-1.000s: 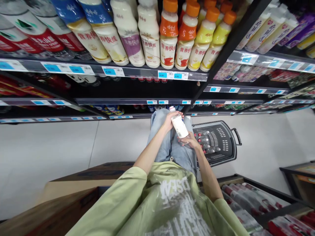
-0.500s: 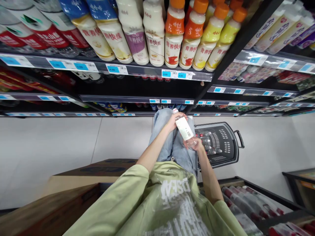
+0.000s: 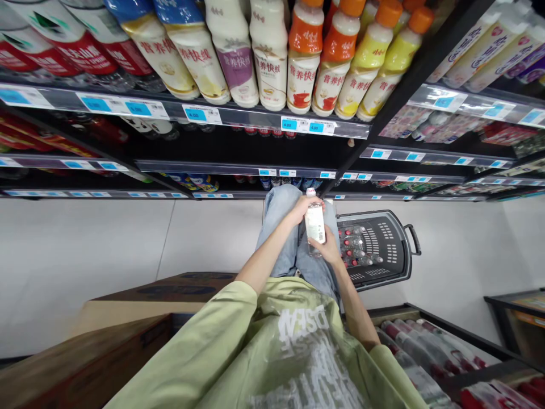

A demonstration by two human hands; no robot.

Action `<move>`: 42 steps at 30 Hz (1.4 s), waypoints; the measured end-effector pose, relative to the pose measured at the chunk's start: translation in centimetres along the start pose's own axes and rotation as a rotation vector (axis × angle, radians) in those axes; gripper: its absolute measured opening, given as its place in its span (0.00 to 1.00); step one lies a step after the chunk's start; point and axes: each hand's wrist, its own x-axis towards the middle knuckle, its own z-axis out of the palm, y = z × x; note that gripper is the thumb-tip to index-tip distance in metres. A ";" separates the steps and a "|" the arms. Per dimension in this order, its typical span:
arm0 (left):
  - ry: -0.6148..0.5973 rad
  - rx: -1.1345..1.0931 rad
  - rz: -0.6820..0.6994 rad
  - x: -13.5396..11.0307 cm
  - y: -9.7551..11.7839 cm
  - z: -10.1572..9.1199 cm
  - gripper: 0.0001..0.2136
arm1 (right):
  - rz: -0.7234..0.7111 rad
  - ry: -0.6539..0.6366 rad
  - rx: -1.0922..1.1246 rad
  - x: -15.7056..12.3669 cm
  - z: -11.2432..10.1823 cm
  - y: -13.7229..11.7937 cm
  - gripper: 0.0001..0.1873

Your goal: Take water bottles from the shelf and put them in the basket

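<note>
Above my knees I hold a clear plastic bottle point(image 3: 315, 222) with a white label and a pale pinkish cap. It is close to upright in the view, cap toward the shelf. My left hand point(image 3: 304, 207) wraps round its upper part, just below the cap. Lower down, my right hand point(image 3: 326, 247) grips the base, with the thumb across the label's bottom edge. At my right side stands a dark grey shopping basket point(image 3: 385, 272) with a handle. Several small clear bottles point(image 3: 355, 245), some with red caps, lie inside it.
In front runs a black shelf point(image 3: 255, 116) with price tags and milk drink bottles point(image 3: 272, 62). Cardboard boxes point(image 3: 145, 309) stand behind me on the left. A low rack with packed bottles point(image 3: 430, 346) is behind on the right. Pale floor tiles point(image 3: 208, 233) lie between.
The bottle has turned from a slant to nearly upright. My right hand has shifted left and up, now with its thumb over the label's lower edge. More bottles show in the basket.
</note>
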 end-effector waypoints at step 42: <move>-0.035 0.029 0.109 -0.2 -0.1 0.2 0.16 | 0.069 -0.036 0.119 0.9 -0.7 -0.4 0.39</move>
